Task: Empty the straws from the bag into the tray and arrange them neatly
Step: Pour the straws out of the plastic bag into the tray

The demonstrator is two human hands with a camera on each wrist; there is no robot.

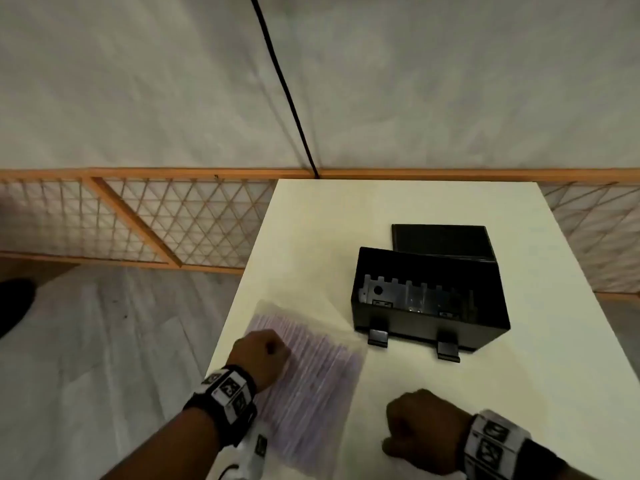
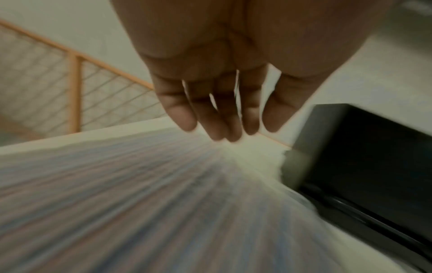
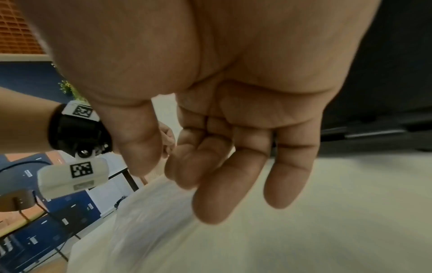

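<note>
A clear bag [image 1: 311, 386] packed with purple straws lies flat at the near left of the white table [image 1: 346, 220]. My left hand [image 1: 263, 355] hovers over the bag's far left part. In the left wrist view its fingers [image 2: 222, 129] hang loosely above the bag [image 2: 140, 203] and hold nothing. My right hand [image 1: 415, 427] is just right of the bag's near edge, over bare table. Its fingers [image 3: 210, 203] are loosely curled and empty, with the bag [image 3: 145, 221] beside them. The open black tray [image 1: 412, 327] stands beyond, right of the bag.
A black lid [image 1: 440, 240] lies behind the tray. The table's left edge [image 1: 225, 334] runs close beside the bag, with grey floor below. A wooden lattice railing [image 1: 156, 220] and a black cable [image 1: 287, 91] lie past the far edge.
</note>
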